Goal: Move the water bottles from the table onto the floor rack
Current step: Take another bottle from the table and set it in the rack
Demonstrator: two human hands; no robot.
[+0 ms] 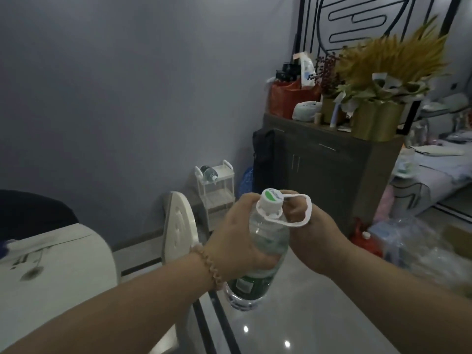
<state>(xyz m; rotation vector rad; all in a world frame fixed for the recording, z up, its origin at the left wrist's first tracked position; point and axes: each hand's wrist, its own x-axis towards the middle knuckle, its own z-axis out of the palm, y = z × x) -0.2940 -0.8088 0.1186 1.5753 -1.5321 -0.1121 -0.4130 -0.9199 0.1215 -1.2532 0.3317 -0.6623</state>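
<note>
A clear water bottle (263, 241) with a green label and a white-and-green cap is held up in front of me, tilted slightly. My left hand (235, 238) wraps around its upper body. My right hand (314, 238) grips the white plastic carry loop (301, 221) attached at the bottle's neck. A small white floor rack (217, 190) stands by the grey wall further back, with another bottle (209, 172) lying on its top shelf. The glossy table (293, 315) lies below my hands.
A white chair back (180, 226) stands between me and the rack. A dark cabinet (327, 169) with gold vases and bags on top is at the right. Clear plastic wrap and a red item (408, 241) sit on the table's right side.
</note>
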